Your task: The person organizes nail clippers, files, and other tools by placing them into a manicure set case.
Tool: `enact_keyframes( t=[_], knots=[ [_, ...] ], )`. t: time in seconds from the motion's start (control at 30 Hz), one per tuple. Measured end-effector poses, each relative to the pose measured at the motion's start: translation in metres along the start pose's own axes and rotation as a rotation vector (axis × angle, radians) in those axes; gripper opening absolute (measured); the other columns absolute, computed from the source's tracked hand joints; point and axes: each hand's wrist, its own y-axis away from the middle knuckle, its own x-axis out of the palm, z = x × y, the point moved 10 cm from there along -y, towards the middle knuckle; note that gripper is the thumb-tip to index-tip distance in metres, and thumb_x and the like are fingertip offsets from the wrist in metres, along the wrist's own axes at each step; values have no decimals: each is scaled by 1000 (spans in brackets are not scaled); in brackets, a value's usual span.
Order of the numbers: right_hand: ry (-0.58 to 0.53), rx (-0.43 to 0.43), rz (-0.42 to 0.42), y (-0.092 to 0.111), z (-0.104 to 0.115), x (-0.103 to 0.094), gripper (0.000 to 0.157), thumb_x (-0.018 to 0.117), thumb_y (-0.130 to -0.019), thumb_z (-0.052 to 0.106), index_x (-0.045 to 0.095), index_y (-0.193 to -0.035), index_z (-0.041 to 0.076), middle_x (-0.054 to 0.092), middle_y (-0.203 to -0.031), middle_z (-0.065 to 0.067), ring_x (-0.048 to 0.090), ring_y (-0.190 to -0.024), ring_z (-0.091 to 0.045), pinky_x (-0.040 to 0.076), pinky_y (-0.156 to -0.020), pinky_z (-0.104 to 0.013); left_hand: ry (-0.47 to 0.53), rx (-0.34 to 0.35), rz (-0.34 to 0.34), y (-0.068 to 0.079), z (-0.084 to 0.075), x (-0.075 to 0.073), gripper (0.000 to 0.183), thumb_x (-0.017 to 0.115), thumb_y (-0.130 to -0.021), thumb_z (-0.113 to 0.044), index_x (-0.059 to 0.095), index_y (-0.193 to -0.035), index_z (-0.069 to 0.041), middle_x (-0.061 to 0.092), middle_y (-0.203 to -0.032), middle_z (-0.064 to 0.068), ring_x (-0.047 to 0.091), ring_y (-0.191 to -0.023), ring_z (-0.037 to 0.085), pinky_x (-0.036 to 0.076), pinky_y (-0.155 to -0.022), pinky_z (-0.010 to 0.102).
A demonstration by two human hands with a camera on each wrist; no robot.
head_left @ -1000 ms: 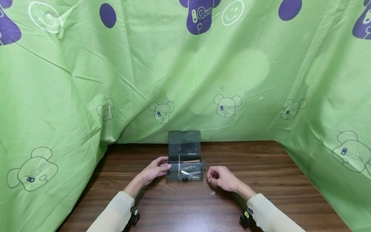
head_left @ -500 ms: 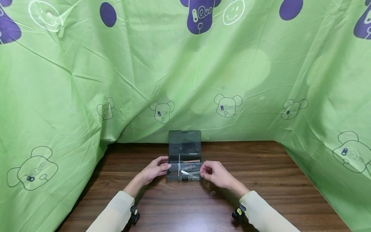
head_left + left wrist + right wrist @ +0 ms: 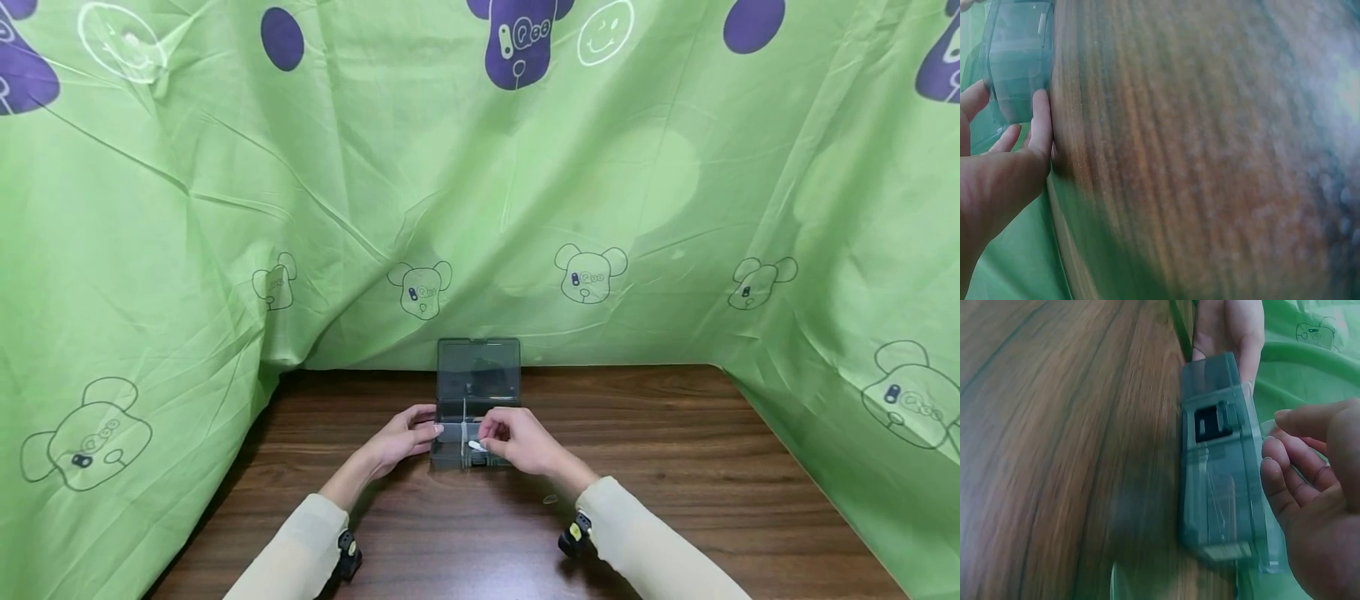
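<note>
A translucent dark-grey compartment box point(image 3: 447, 460) stands on the table with its lid point(image 3: 478, 368) raised behind it. My left hand point(image 3: 401, 437) holds its left end, the thumb at the upper edge and the fingers along the side; in the left wrist view the fingers point(image 3: 1041, 119) touch the box wall. Over the right compartments is my right hand point(image 3: 528, 446), thumb and fingertips brought together. A small pale clear piece point(image 3: 1267, 427) shows at these fingertips, its kind unclear. A small white object point(image 3: 477, 446) lies in the box. The right hand hides the rest of the contents.
A small clear oval piece point(image 3: 551, 500) lies on the brown wooden table point(image 3: 450, 542), in front and to the right of the box. A green cloth point(image 3: 480, 208) hangs round the back and sides.
My right hand has moved left from beside the box to over its right compartments, covering items seen before. The left hand and the box have stayed in place.
</note>
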Motion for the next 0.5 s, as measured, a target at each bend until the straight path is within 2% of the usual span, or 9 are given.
enact_keyframes(
  t=[0.5],
  knots=[
    [-13,51,-14,-29,-2,28,13,80,-94,6,73,-91,16,65,-80,11,61,-74,-4,55,-70,-23,7,-7,11,0,0,0,66,66,-107,-14,31,-160,4,41,-157,33,51,-139,42,50,-113,51]
  ],
)
